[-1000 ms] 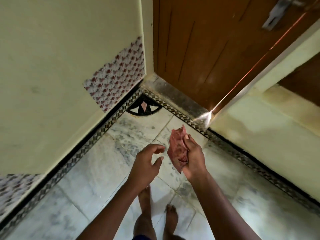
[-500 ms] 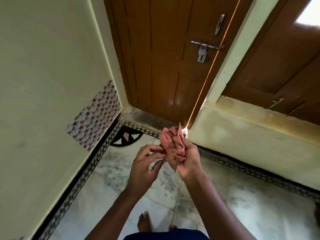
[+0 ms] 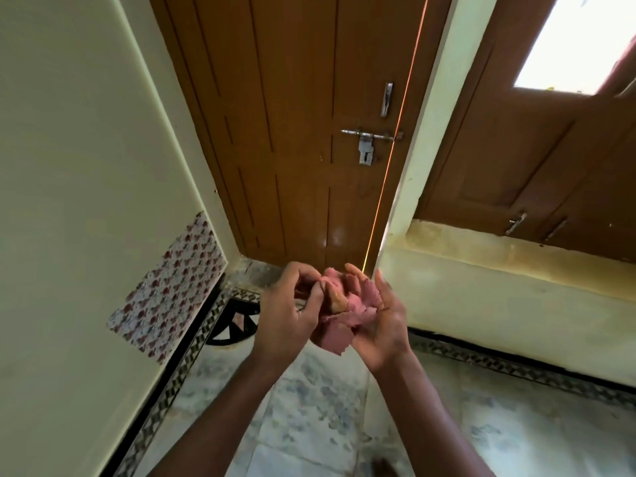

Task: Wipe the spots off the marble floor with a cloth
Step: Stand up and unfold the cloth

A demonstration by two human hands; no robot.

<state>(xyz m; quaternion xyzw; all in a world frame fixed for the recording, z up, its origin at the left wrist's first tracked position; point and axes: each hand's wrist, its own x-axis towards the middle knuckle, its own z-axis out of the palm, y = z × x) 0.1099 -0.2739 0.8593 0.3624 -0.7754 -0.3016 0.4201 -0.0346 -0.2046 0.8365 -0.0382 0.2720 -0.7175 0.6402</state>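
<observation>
Two hands, ours, raised together over the floor. Left hand [image 3: 287, 321]: fingers curled, pinching the upper folds of the cloth [image 3: 339, 320]. Right hand [image 3: 382, 320]: palm up, cupped under the cloth, fingers loosely bent around it. Cloth: pinkish-red, crumpled, one ragged corner hanging below both palms, well clear of the floor.

Marble floor [image 3: 309, 407]: pale slabs with grey-blue mottling, thin joints between them. Whether the darker patches are veining or spots, we cannot tell. Border strip [image 3: 179, 370]: black-and-white geometric inlay running along the foot of the walls, with a dark fan-shaped corner piece [image 3: 237, 327] holding pink and white wedges.

Left wall [image 3: 86, 166]: cream, with a patterned patch [image 3: 172, 287] of small red motifs low down. Door [image 3: 299, 132]: brown wood, panelled, shut, fitted with a metal sliding latch [image 3: 370, 139] and a pull handle [image 3: 387, 99]; a thin line of orange light shows along its right edge. Low cream ledge [image 3: 499, 290] to the right, brown shutters [image 3: 516, 160] above it.
</observation>
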